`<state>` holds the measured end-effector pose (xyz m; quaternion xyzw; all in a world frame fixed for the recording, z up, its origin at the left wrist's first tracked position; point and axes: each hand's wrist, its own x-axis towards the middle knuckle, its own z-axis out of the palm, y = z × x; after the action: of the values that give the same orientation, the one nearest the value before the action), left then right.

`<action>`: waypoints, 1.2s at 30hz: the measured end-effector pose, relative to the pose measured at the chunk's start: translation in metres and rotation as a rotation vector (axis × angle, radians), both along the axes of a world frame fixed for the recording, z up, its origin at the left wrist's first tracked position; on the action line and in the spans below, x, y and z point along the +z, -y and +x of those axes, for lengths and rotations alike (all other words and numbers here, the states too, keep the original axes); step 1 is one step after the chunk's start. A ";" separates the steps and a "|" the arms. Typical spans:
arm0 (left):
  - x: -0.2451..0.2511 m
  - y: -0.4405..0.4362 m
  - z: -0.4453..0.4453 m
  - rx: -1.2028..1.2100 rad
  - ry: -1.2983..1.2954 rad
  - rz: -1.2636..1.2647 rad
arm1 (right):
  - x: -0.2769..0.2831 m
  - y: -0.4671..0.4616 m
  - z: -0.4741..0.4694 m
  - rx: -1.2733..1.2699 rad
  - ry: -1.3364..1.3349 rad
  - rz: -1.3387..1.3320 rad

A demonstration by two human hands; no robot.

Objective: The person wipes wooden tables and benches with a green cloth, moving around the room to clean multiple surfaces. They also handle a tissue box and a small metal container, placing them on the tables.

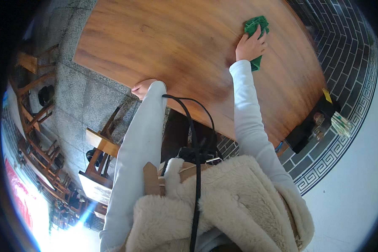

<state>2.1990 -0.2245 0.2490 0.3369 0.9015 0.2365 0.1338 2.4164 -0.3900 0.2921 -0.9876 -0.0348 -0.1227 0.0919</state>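
A brown wooden table (182, 56) with visible grain spreads out before me. My right hand (251, 47) presses a bunched green cloth (256, 24) onto the tabletop towards its far right. Part of the cloth sticks out below the palm, near the wrist. My left hand (141, 88) is at the table's near edge, on the left. Its fingers are mostly hidden, so whether they grip the edge cannot be told.
A black holder (302, 129) stands at the table's right end, with a bundle of wrapped chopsticks (341, 124) beside it. Behind runs a grey brick-patterned wall (343, 63). Wooden stools (102, 143) stand on the tiled floor (72, 91) to the left. Black cables (192, 126) hang before my body.
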 end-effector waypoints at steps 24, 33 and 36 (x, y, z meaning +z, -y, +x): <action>0.047 0.008 0.007 0.000 0.022 -0.200 | -0.039 -0.047 0.205 0.518 0.177 0.021; 0.042 0.008 0.001 -0.034 0.071 -0.157 | -0.008 -0.047 -0.048 0.961 -0.117 0.156; 0.044 0.010 -0.003 -0.055 0.151 -0.195 | 0.010 -0.038 -0.110 0.863 -0.212 0.177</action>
<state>2.1959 -0.2345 0.2926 0.3282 0.8980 0.1685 0.2399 2.3064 -0.3520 0.3019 -0.8782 -0.4230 0.0260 0.2218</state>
